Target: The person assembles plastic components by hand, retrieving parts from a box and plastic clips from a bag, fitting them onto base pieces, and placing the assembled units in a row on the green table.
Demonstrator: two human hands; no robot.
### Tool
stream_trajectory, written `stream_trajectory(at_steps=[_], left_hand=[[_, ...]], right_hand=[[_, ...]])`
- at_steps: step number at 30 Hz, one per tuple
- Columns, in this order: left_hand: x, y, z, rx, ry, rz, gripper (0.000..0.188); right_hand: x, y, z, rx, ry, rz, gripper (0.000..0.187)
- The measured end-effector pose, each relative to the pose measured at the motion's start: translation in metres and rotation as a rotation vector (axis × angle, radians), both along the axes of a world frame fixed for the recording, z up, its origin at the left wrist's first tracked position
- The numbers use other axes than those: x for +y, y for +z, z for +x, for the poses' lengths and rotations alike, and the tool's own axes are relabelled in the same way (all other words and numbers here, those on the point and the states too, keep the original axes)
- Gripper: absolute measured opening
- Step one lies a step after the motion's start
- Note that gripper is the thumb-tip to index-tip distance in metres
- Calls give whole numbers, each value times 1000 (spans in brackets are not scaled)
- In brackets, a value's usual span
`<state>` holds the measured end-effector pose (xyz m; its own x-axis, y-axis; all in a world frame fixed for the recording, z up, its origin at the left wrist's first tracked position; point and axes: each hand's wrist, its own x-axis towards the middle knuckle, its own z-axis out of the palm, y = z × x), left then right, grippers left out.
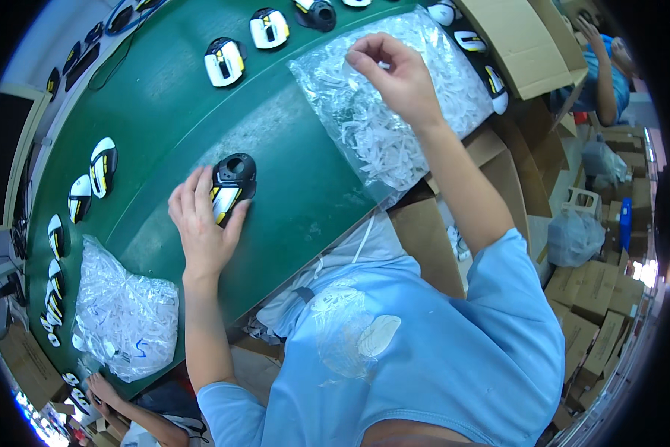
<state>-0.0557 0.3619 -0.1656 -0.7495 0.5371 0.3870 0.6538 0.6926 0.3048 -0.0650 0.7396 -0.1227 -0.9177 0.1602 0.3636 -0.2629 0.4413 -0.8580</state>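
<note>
My left hand curls round a black plastic housing with a round hole at its far end and a white-and-yellow panel. The housing rests on the green tabletop, the palm covering part of it. Farther off to the right, my right hand is raised over a large clear bag of small translucent plastic pieces. Thumb and forefinger are pinched together there. A small pale bit seems to show at the fingers, too small to name.
Similar white, black and yellow housings line the far edge and the left side. A second bag of clear pieces lies at the near left. Open cardboard boxes stand at the right. A co-worker's hand shows at the lower left.
</note>
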Motion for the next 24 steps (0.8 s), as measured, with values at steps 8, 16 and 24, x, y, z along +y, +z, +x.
stream_trajectory(at_steps=[8,16,24], left_hand=[[39,52,25,-919,-220,802,23],[5,27,53,-1434,-338,1234,21],[39,10,87,-1080,-22,1519,16]], right_hand=[[-134,-15,49,-104,302,-693,10],[-128,-21,48,-11,641,-111,14],[-150,-24,76,57,349,-68,26]])
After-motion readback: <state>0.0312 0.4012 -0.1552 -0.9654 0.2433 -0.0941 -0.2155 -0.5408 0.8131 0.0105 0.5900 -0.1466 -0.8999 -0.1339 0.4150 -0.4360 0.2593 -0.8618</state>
